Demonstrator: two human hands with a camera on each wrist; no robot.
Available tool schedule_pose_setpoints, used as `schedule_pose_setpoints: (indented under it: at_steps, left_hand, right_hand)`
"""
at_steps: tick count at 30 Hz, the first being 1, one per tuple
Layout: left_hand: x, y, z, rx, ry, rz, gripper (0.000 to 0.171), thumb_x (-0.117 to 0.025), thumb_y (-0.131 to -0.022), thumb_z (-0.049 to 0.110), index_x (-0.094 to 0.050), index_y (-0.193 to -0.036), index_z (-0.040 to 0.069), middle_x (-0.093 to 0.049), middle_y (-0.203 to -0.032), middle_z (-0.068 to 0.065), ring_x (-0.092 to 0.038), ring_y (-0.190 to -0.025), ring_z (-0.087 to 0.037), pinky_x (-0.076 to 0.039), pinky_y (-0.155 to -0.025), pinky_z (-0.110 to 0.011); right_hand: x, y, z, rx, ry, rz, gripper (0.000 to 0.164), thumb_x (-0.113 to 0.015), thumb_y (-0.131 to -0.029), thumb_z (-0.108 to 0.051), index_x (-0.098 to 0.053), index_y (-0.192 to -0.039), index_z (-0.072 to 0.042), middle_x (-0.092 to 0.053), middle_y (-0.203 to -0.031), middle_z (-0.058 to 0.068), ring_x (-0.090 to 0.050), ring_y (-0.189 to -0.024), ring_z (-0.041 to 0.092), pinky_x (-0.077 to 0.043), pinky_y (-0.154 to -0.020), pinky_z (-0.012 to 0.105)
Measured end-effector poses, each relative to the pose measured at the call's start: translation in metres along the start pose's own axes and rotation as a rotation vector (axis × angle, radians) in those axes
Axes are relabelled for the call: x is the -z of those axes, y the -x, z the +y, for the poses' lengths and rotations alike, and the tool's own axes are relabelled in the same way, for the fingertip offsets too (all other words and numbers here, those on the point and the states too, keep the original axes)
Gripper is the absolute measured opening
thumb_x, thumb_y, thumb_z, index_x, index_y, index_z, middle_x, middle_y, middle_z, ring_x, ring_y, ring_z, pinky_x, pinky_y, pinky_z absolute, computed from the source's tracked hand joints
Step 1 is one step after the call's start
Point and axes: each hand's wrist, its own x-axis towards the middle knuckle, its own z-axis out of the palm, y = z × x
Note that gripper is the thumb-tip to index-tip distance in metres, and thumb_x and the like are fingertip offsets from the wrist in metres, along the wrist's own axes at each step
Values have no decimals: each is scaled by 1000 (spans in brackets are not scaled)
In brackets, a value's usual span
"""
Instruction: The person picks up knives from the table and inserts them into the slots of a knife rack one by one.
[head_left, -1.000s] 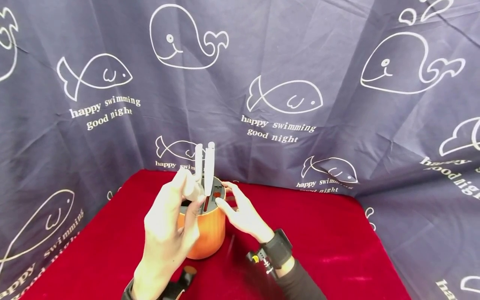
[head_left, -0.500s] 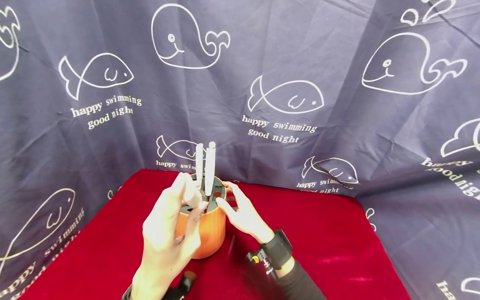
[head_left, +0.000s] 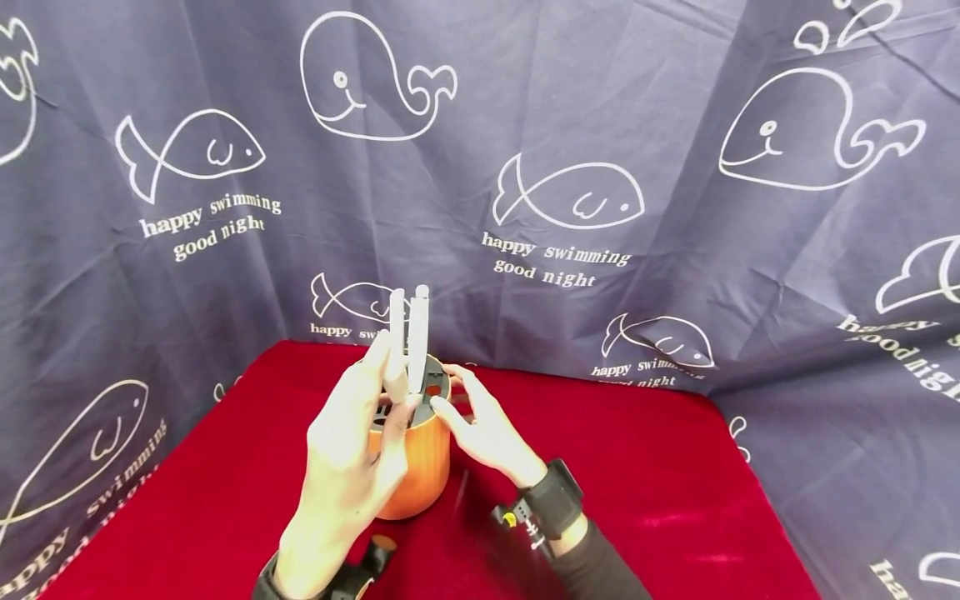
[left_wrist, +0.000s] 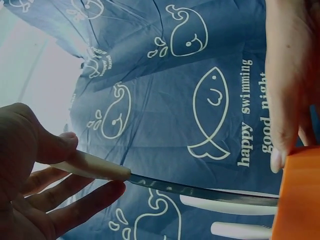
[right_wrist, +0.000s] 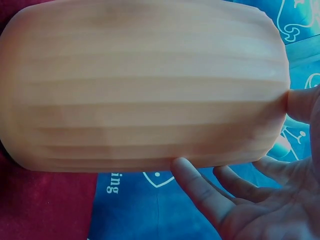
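Note:
An orange, ribbed knife block (head_left: 423, 471) with a dark slotted top stands on the table. My left hand (head_left: 348, 442) holds a knife by its white handle (left_wrist: 97, 166) between thumb and fingers. Its dark blade (left_wrist: 200, 192) reaches to the block's top, where the block's edge hides the tip. Two more white handles, one of them a knife handle (head_left: 419, 342), stick up from the top beyond the held one. My right hand (head_left: 489, 425) grips the block at its right rim; in the right wrist view, the thumb and fingertips touch its ribbed wall (right_wrist: 150, 90).
Red cloth (head_left: 637, 483) covers the table. A dark blue curtain (head_left: 585, 100) with white whales, fish and lettering hangs behind and along both sides. A black wrist strap (head_left: 558, 497) with a small device sits on the right wrist.
My left hand has shifted slightly right with the knife, and the handle now shows more upright beside the other handles. The right hand and the block have stayed in place.

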Motion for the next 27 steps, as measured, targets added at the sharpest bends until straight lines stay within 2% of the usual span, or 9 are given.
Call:
schedule_pose_setpoints:
  at_steps: [4, 7, 10, 13, 15, 19, 25, 27]
  left_hand:
    - [-3, 4, -4, 19, -7, -24, 46, -55, -104, 21, -55, -136, -12, -68, -116, -23, -64, -97, -29, -58, -89, -18]
    - [-5, 8, -8, 26, -19, -41, 46, -55, -104, 22, -56, -137, -10, -68, -110, -21, -62, -95, -27, -59, -83, -23]
    - [-9, 13, -12, 30, -31, -53, 46, -55, -104, 23, -56, -137, -9, -68, -107, -21, -63, -94, -26, -59, -81, -27]
    - [-12, 19, -16, 34, -43, -62, 45, -54, -104, 23, -56, -137, -8, -69, -108, -21, -64, -93, -27, -57, -86, -23]
    - [-15, 21, -19, 42, -38, -70, 45, -53, -105, 23, -56, -138, -8, -68, -110, -23, -65, -96, -29, -54, -97, -18]
    - [-18, 27, -24, 73, -17, -95, 44, -58, -102, 15, -54, -141, -5, -68, -113, -25, -66, -103, -35, -36, -114, -10]
    - [-22, 36, -31, 110, -45, -142, 68, -73, -77, -10, -54, -142, -3, -68, -114, -23, -65, -106, -33, -41, -111, -13]
    - [-23, 38, -33, 119, -48, -153, 68, -73, -77, -11, -54, -142, -3, -68, -113, -24, -65, -106, -34, -40, -112, -13]
  right_hand:
    - [6, 5, -21, -7, 2, -25, 54, -62, -100, -16, -42, -148, -4, -60, -134, 26, -67, -115, 37, -60, -94, 46]
    - [9, 8, -36, -4, -2, -25, 51, -62, -100, -16, -44, -146, -3, -62, -131, 23, -68, -113, 36, -60, -94, 44]
    - [10, 8, -37, -9, 1, -23, 51, -62, -100, -16, -44, -146, -3, -62, -130, 20, -68, -114, 35, -60, -94, 43]
    - [7, 4, -23, -6, -1, -24, 53, -62, -100, -16, -43, -148, -4, -62, -132, 19, -68, -116, 35, -60, -95, 44]
    - [5, 1, -12, 1, 0, -21, 54, -63, -100, -17, -42, -149, -6, -61, -133, 19, -67, -116, 35, -60, -94, 43]
    - [1, -2, 3, 19, -6, -11, 54, -63, -100, -20, -42, -150, -12, -62, -133, 16, -68, -114, 33, -61, -91, 40]
    - [0, -2, 9, 43, -26, -11, 51, -63, -100, -24, -44, -148, -21, -63, -131, 12, -68, -112, 30, -61, -89, 32]
    - [1, -2, 9, 38, -13, -11, 51, -63, -100, -25, -44, -147, -22, -63, -131, 14, -69, -112, 28, -60, -87, 28]
